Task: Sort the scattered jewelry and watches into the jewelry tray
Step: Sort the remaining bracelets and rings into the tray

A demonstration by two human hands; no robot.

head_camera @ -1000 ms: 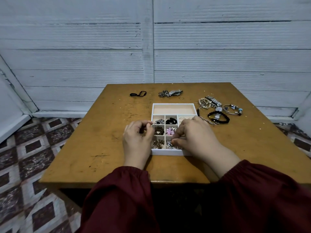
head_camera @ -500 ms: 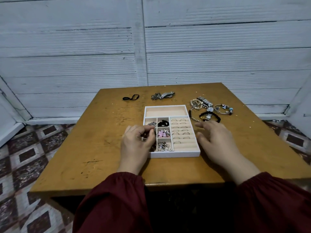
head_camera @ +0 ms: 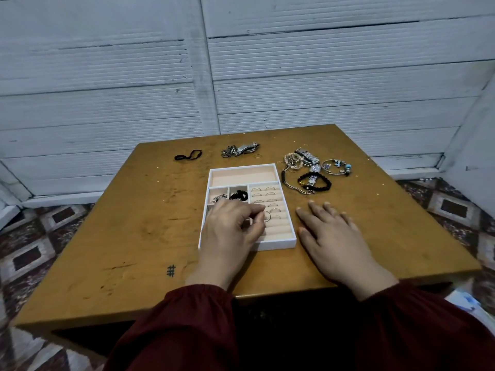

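White ribbed plank wall [head_camera: 321, 76] across upper frame; scuffed brown wooden counter [head_camera: 134, 236] at centre; maroon-and-grey patterned floor tiles [head_camera: 40, 236] lower left and right.

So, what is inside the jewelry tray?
In the jewelry tray: silver pieces and a black band in two small compartments, rings in the ring rolls, nothing visible in the long compartment. The left hand, pinching a ring, covers the nearer small compartments.

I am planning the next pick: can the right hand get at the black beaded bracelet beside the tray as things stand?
Probably yes. The right hand lies open and empty on the table, and little but bare wood lies between its fingertips and the black beaded bracelet just ahead.
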